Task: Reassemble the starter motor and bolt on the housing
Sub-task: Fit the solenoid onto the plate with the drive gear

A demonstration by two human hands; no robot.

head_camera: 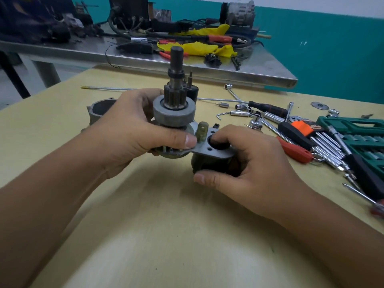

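I hold the starter motor assembly above the yellow table [166, 215]. Its shaft [176, 59] stands upright with a pinion gear and a grey drive clutch [174, 113] below it. My left hand [133, 129] grips the assembly under the clutch, thumb on the grey mounting plate [209, 151]. My right hand [249, 163] wraps the dark solenoid body [207, 163] beneath that plate, one finger in the plate's round hole. A tan fork lever [202, 129] sticks up between the hands. The grey aluminium housing [99, 111] lies on the table behind my left hand, partly hidden.
Sockets, a ratchet handle [268, 109], hex keys [324, 142], red-handled pliers [295, 150] and a green tool case [357, 138] crowd the table's right side. A long thin rod [108, 88] lies at the back. A steel bench [187, 63] with cables and parts stands behind.
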